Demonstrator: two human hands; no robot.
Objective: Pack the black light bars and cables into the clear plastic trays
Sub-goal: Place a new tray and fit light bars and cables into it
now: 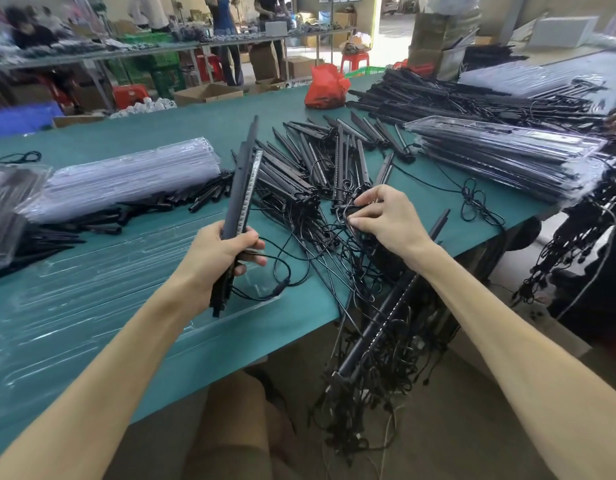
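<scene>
Table (pixel 299 317) stock is being gathered, seemingly. Above the clear tray (pixel 143 265), right end, light bars (pixel 243 188) are clamped in the left hand (pixel 223 252) grip; right of the tray, cables (pixel 334 239) are pinched by the right hand (pixel 384 221). Untangling is needed next, probably.

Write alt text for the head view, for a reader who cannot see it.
The left hand grips a few black light bars above a clear plastic tray, while the right hand pinches cables in a tangled pile on the green table.

A red plastic bag (pixel 325 86) sits on the green table (pixel 195 133), cardboard boxes (pixel 209 93) beyond.
</scene>
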